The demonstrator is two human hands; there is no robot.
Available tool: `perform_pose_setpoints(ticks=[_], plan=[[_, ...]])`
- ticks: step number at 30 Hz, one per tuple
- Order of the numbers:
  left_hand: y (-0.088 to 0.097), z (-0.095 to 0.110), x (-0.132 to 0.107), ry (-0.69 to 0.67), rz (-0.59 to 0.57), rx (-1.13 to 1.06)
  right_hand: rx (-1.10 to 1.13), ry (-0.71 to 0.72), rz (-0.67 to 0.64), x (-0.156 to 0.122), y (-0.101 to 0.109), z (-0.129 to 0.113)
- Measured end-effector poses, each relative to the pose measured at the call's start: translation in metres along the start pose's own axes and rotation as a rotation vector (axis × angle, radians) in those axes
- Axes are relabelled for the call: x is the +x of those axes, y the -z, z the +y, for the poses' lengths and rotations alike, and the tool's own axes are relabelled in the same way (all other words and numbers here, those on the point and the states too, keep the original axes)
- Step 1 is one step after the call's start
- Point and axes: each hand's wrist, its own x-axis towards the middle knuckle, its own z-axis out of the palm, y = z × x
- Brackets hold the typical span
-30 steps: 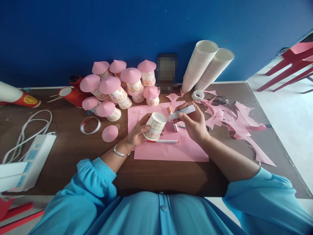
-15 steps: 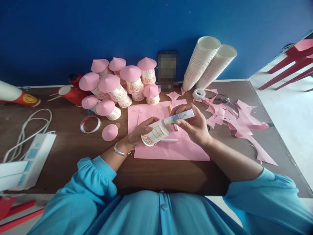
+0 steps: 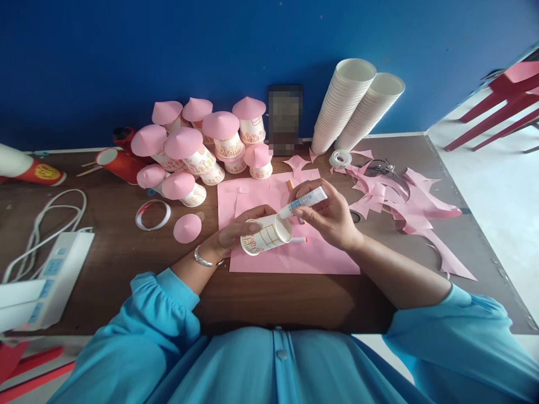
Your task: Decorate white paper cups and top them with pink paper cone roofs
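Note:
My left hand (image 3: 239, 229) is closed round a white paper cup (image 3: 266, 235) lying tilted on its side, a yellow window grid and orange flowers drawn on its wall. Between the fingers of my right hand (image 3: 332, 216) is a white and blue glue tube (image 3: 304, 202), its tip at the rim of the cup. Beneath both hands lies a pink paper sheet (image 3: 295, 261), with a white marker (image 3: 300, 240) partly hidden behind the cup. To the left, a loose pink paper cone (image 3: 187, 228) rests on the table.
Several decorated cups with pink cone roofs (image 3: 184, 143) stand at the back left. Two tall stacks of paper cups (image 3: 343, 104) lean against the blue wall beside a phone (image 3: 286, 120). Pink scraps (image 3: 415, 205), a tape roll (image 3: 341, 159) and a power strip (image 3: 63, 280) lie about.
The glue tube has shifted slightly left and down along the cup's rim. The cup has turned a little, so its opening shows more. Both hands keep their hold.

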Motion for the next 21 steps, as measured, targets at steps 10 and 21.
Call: perform_pose_setpoints(ticks=[10, 21], plan=[[0.0003, 0.0022, 0.0006, -0.011, -0.009, 0.07, 0.002, -0.055, 0.06, 0.0013, -0.0015, 0.0079], [0.0061, 0.0007, 0.0057, -0.061, 0.064, 0.15, -0.113, 0.027, 0.1, -0.0023, -0.0009, 0.0037]])
